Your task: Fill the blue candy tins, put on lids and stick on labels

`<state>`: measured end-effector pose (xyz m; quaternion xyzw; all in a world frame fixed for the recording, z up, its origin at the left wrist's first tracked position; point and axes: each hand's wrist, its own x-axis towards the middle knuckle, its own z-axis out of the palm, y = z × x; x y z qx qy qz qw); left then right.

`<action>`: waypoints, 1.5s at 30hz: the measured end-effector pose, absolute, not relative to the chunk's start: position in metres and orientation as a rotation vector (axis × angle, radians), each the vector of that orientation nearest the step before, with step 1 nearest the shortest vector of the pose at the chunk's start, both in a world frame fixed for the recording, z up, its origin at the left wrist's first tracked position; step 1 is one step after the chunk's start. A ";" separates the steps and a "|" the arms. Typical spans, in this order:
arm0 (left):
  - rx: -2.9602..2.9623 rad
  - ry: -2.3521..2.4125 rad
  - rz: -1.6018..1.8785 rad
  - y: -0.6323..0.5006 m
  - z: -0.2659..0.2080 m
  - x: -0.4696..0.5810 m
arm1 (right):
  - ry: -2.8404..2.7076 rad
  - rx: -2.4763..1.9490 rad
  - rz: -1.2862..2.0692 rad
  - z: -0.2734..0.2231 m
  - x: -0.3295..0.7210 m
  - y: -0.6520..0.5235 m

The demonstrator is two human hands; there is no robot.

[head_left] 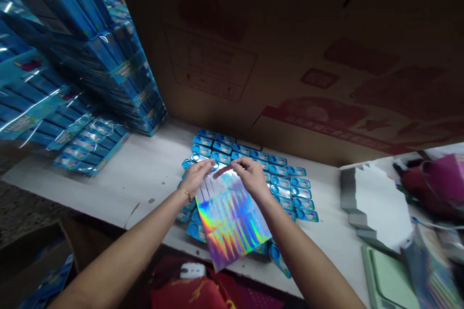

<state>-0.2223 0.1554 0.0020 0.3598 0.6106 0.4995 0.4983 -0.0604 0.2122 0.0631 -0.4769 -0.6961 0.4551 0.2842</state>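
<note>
Head cam: shiny rainbow foil sheet (234,217) is over the flat blue oblong packs (303,193), left hand (195,177) clamping its top corner between fingertips, right hand (252,176) with fingers pinched on a thin dark red strip (222,171) at its top edge. Big brown cardboard box (282,34) stands behind those packs.

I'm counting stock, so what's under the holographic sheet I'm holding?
Flat blue packets on the white table show around the holographic sheet; whatever lies directly behind it is covered and can't be seen.
</note>
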 end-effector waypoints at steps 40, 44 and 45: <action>1.475 1.861 0.954 0.241 -0.038 -0.327 | -2.023 -1.470 0.352 -0.019 -0.111 0.286; 1.898 1.719 0.535 0.187 -0.020 -0.272 | -2.413 -1.210 0.461 -0.011 -0.063 0.250; 1.923 1.733 0.466 0.180 -0.020 -0.259 | -2.492 -1.173 0.460 -0.014 -0.059 0.244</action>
